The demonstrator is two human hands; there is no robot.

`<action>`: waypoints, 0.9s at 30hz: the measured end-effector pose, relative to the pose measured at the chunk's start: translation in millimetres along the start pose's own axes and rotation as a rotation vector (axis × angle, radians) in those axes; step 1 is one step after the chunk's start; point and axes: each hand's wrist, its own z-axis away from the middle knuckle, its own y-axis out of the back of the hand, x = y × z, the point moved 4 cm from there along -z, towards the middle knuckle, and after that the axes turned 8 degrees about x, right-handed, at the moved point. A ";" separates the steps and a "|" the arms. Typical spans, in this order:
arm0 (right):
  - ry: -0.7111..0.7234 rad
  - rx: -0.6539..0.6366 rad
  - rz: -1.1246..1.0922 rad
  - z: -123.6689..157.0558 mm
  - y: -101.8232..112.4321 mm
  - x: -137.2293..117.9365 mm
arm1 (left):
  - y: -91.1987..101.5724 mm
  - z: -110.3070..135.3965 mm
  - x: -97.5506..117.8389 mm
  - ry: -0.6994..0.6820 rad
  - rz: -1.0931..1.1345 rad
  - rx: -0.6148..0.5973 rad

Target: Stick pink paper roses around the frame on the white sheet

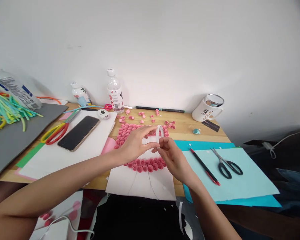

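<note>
Over the white sheet [140, 186], my left hand [135, 143] and my right hand [173, 160] meet at a thin white roll of tape [159, 133]. The left thumb and forefinger close on its near side, while the right fingers pinch its lower edge. Beneath them, pink rolled paper roses [150, 165] form a ring on the sheet, partly hidden by my hands. Below the roses, pencil-like curved lines run down the paper. Loose small pink roses [170, 124] lie behind the sheet.
On the left lie a phone [79, 132] and red-yellow scissors [55, 132] on white paper. A water bottle [115, 95] and a mug [207, 108] stand by the wall. On blue sheets [255, 180] at right rest black scissors [227, 166] and a pen [205, 165].
</note>
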 end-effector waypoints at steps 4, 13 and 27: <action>0.007 0.025 0.101 -1.0 0.3 -4.8 | 0.9 1.0 -0.6 -0.019 0.040 0.083; 0.032 0.056 0.156 -1.1 -0.9 -5.5 | 2.6 -2.1 -3.1 0.062 0.156 0.049; 0.073 0.151 0.107 -3.9 -2.9 -4.2 | -1.7 -4.9 -17.8 0.146 0.482 0.117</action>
